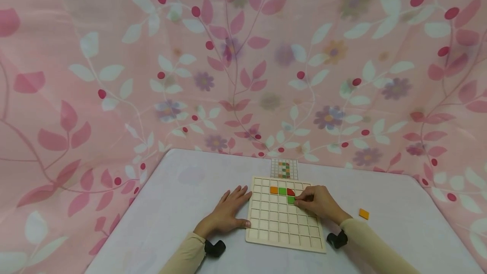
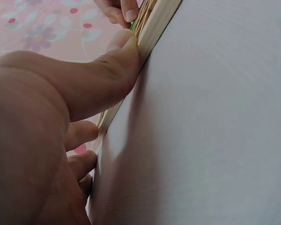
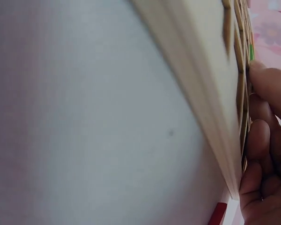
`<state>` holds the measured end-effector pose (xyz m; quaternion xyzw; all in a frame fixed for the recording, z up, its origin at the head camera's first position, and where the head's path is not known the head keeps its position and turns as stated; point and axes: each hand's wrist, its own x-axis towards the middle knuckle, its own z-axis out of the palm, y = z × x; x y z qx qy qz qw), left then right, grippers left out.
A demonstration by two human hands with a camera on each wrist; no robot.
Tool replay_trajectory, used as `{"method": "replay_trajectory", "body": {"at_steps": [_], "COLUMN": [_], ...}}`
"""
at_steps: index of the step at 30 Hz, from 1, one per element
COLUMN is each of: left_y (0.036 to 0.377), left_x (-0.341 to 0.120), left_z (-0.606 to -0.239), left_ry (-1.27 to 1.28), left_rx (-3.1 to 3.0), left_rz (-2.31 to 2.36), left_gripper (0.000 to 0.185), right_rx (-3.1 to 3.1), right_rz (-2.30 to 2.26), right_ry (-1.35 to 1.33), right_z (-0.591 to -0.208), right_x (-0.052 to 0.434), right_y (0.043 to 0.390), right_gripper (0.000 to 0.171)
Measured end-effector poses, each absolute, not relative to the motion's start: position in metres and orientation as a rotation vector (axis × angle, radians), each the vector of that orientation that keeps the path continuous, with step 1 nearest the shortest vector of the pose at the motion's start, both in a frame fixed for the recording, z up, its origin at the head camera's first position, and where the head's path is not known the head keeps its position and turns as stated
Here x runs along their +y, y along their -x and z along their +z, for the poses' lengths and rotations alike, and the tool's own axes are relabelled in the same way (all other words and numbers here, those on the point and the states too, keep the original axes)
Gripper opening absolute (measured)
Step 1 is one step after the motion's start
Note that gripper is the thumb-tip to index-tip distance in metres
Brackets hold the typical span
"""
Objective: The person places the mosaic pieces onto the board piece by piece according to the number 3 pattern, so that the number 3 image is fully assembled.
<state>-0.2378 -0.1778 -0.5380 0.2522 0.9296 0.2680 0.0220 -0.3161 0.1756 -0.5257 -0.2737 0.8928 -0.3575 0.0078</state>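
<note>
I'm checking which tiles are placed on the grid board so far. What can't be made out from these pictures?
- Pattern card: head view, too small to read its colours cell by cell.
- Green tile: head view, partly covered by the right hand's fingertips.
- Grid board: right wrist view, seen edge-on and blurred.
- Left hand: left wrist view, fills the frame, hiding the board's cells.

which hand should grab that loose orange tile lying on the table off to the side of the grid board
Probably the right hand: the orange tile lies on its side of the board. The left hand rests flat against the opposite edge.
</note>
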Motion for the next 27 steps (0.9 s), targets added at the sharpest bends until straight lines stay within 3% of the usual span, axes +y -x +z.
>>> {"method": "replay_trajectory", "body": {"at_steps": [10,20,27], "left_y": [0.238,0.239,0.238], "left_x": [-0.178,-0.177,-0.177], "left_z": [-0.540,-0.539,-0.536], "left_ry": [-0.784,-0.800,-0.801], "left_rx": [2.879,2.895,2.879], "left_rz": [0.824,0.819,0.857], "left_gripper": [0.093,0.093,0.092], "right_rx": [2.824,2.964,3.207], "right_rz": [-1.229,-1.093,-0.974], "right_ry": [0.607,0.616,0.537], "right_z": [-0.520,-0.506,-0.506], "right_x": [0.196,0.264,0.308], "right_y": [0.304,0.285,0.273], "right_gripper": [0.029,0.021,0.030]}}
